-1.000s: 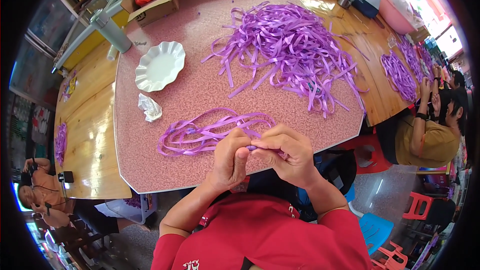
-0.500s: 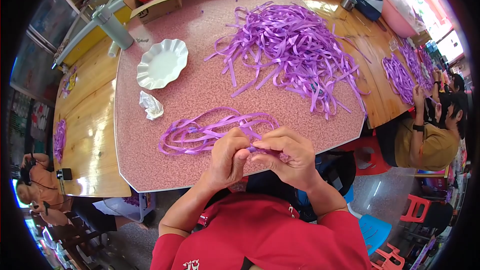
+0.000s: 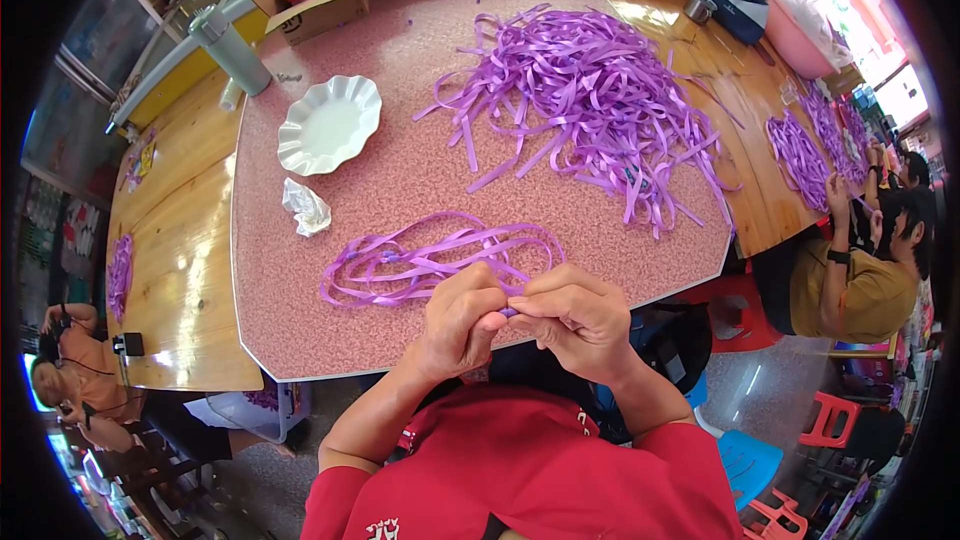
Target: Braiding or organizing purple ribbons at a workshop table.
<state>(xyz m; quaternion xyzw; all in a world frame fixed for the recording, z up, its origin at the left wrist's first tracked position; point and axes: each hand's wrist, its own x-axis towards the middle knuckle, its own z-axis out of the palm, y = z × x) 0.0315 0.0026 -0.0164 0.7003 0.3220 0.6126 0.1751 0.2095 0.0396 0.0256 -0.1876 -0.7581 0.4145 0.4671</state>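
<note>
Close together at the table's near edge, both my hands pinch a purple ribbon (image 3: 511, 311). My left hand (image 3: 462, 318) has its thumb and fingers closed on it, and my right hand (image 3: 577, 320) grips it a finger's width away. A darker purple bit shows between the fingertips, mostly covered by them. Just beyond my hands, several looped purple ribbons (image 3: 400, 252) lie on the pink speckled table (image 3: 380, 340). A big tangled heap of purple ribbons (image 3: 590, 90) sits farther off, right of the middle.
Left on the table are a white scalloped dish (image 3: 330, 125), a crumpled white wrapper (image 3: 306, 207) and a grey-green bottle (image 3: 232, 52). An open cardboard box (image 3: 320, 5) stands at the back. People sit at wooden tables on both sides, with more ribbons (image 3: 797, 155) on the right.
The fingertips of both hands have drawn closer together over the ribbon, and my right thumb now presses nearer the left one. The view has shifted very slightly.
</note>
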